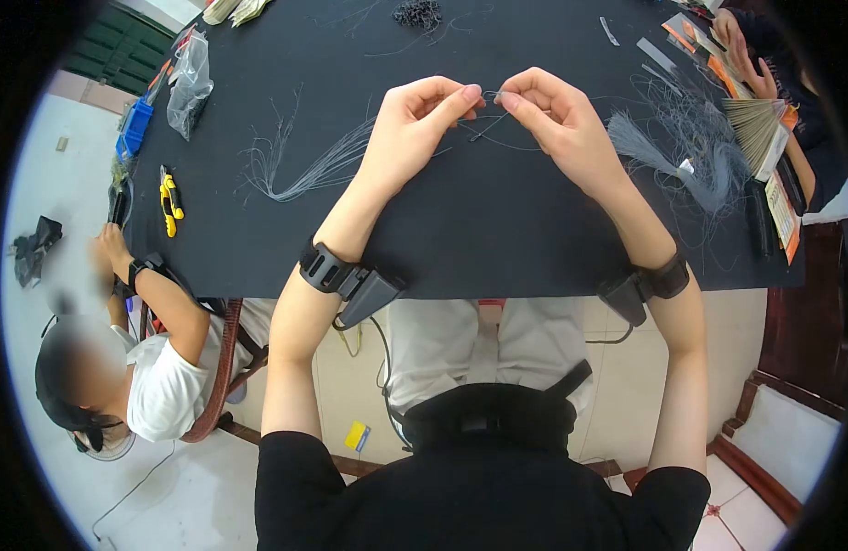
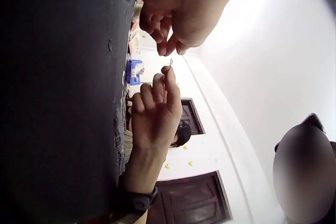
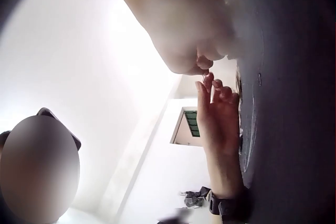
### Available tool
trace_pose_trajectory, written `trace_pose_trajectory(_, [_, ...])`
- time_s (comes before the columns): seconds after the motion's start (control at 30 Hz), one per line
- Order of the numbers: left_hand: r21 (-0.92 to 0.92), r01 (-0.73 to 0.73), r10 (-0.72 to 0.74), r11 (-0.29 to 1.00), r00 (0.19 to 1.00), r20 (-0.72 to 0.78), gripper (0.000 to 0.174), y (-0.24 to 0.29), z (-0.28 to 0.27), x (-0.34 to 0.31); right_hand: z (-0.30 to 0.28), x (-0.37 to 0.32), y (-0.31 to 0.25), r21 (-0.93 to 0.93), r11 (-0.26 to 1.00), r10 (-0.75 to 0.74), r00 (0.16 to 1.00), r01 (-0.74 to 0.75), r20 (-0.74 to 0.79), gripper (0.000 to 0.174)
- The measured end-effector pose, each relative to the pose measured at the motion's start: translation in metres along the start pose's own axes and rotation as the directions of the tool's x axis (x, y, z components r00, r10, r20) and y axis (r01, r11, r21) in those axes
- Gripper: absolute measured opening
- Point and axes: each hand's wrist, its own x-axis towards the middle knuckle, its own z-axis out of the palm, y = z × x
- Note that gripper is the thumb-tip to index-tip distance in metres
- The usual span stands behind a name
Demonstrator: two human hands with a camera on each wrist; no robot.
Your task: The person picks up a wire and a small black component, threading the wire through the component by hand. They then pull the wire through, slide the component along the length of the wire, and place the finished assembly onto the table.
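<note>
My left grip (image 1: 416, 124) and right grip (image 1: 557, 119) are each clamped on a thin line (image 1: 489, 94), fingertips pinching it close together above the middle of the counter (image 1: 497, 239), well in from the near edge. A fanned grey bundle (image 1: 323, 170) lies left of my hands, a tangled grey heap (image 1: 695, 156) toward the right edge, and yellow-handled cutters (image 1: 170, 202) near the left edge.

Below the grip of the left hand (image 1: 410, 133) and right hand (image 1: 561, 119), the tabletop (image 1: 497, 239) looks matt and smooth. Strands (image 1: 336, 165) left of the grip look smooth and faintly glossy (metal or plastic, I cannot tell). Farther left, the bag (image 1: 190, 87) is crinkled, glossy clear plastic, and the hand tool (image 1: 171, 204) has smooth yellow-and-black handles, seemingly plastic.
</note>
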Motion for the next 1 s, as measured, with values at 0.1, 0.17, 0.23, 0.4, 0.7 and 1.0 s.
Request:
trace_pose_trajectory(0.1, [-0.068, -0.04, 0.04, 0.997, 0.999, 0.012, 0.021, 0.001, 0.001, -0.001, 0.001, 0.0, 0.004, -0.014, 0.999, -0.035, 0.999, 0.036, 0.019, 0.019])
trace_pose_trajectory(0.17, [-0.073, -0.029, 0.031, 0.997, 0.999, 0.019, 0.018, 0.001, -0.001, -0.001, 0.002, 0.001, 0.003, -0.014, 0.997, -0.079, 0.997, 0.079, 0.025, 0.02])
trace_pose_trajectory(0.23, [-0.08, -0.05, 0.05, 0.995, 0.999, -0.003, 0.015, -0.001, -0.002, -0.001, 0.004, 0.001, 0.01, -0.018, 0.994, -0.11, 0.994, 0.11, 0.003, 0.02])
trace_pose_trajectory(0.4, [-0.068, -0.125, 0.12, 0.99, 0.99, -0.068, 0.012, -0.004, -0.002, 0.0, 0.001, 0.001, 0.012, -0.005, 0.996, -0.09, 0.996, 0.09, 0.008, 0.018])
trace_pose_trajectory(0.7, [0.298, -0.249, 0.294, 0.921, 0.949, -0.115, 0.01, -0.009, -0.012, 0.005, 0.001, 0.002, 0.007, -0.018, 1.0, 0.024, 1.0, -0.024, -0.008, 0.014])
trace_pose_trajectory(1.0, [0.347, 0.022, 0.134, 0.938, 0.897, -0.421, 0.015, 0.02, -0.092, -0.037, -0.003, 0.005, 0.008, 0.004, 0.99, 0.14, 0.986, -0.141, 0.093, 0.012])
